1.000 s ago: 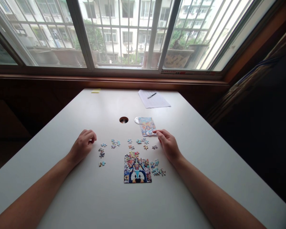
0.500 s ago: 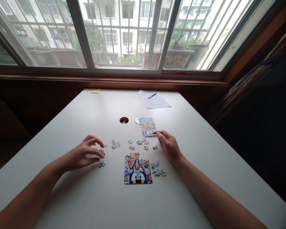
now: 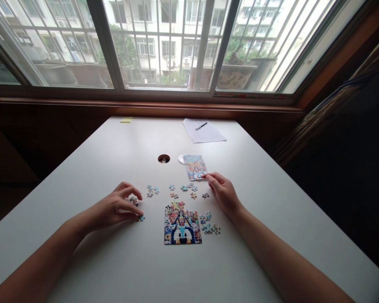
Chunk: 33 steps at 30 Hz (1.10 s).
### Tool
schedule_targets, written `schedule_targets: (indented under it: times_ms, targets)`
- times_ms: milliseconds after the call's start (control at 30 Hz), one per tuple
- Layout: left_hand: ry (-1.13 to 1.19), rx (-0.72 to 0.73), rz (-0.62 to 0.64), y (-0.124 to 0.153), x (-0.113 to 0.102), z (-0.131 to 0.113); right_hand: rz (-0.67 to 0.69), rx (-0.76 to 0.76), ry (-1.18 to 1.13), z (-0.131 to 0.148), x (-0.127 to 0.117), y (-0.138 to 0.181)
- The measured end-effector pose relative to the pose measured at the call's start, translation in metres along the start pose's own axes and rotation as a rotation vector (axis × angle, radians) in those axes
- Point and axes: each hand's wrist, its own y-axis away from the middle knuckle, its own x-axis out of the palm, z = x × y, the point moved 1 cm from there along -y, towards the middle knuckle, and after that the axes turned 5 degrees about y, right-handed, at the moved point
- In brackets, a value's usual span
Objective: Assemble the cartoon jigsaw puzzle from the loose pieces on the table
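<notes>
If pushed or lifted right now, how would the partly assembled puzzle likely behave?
The partly assembled puzzle would probably slide, lying flat on the smooth table. Lifted by one edge, it might bend or split, since its jagged top shows separate pieces.

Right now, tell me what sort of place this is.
Probably a home or small office room: a white desk with a round hole stands before a barred window, and paper with a pen on it lies at the desk's far end.

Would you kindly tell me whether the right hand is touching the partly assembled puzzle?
No, the right hand is at the picture card, apart from the partly assembled puzzle.
</notes>
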Motion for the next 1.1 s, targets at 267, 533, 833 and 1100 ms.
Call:
schedule_targets:
  times_ms: [267, 533, 833, 1100]
  targets:
    - [-0.032, 0.063, -0.037, -0.009, 0.010, -0.006, 0.010, -0.015, 0.021, 0.001, 0.000, 0.001]
    - [-0.030, 0.100, -0.047, -0.017, 0.013, -0.015, 0.010, -0.011, 0.010, 0.000, -0.001, 0.000]
    - [-0.051, 0.120, -0.070, -0.019, 0.014, -0.014, 0.000, -0.011, 0.008, 0.002, 0.000, 0.002]
    - [-0.083, 0.131, -0.167, -0.018, 0.017, -0.011, 0.012, -0.007, 0.014, 0.004, -0.001, 0.003]
